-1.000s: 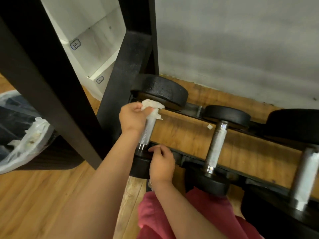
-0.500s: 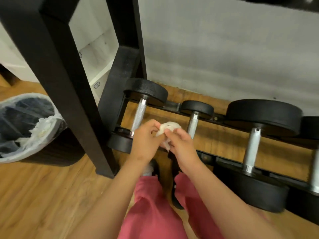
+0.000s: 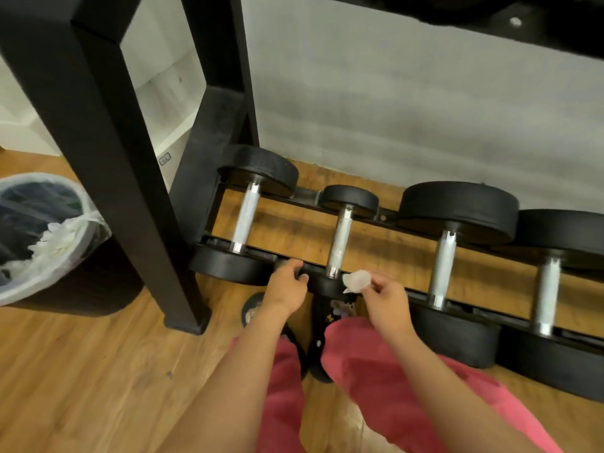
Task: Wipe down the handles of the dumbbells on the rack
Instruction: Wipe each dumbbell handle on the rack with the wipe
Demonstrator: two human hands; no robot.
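Wood floor, grey wall, black rack low across mid-frame. Dumbbells side by side on it, long axes running bottom-to-top of frame, far heads toward wall. Left hand curled over front rail, left of second handle. Right hand pinching crumpled wipe beside that handle's lower end. Judged between handles; next, wrap wipe round it, stroke lengthwise.

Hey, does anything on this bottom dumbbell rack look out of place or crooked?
Nothing looks spilled or damaged. One oddity: the small dumbbell, second from the left, sits between noticeably bigger ones, so the size order seems off. All four lie straight across the rack rails.
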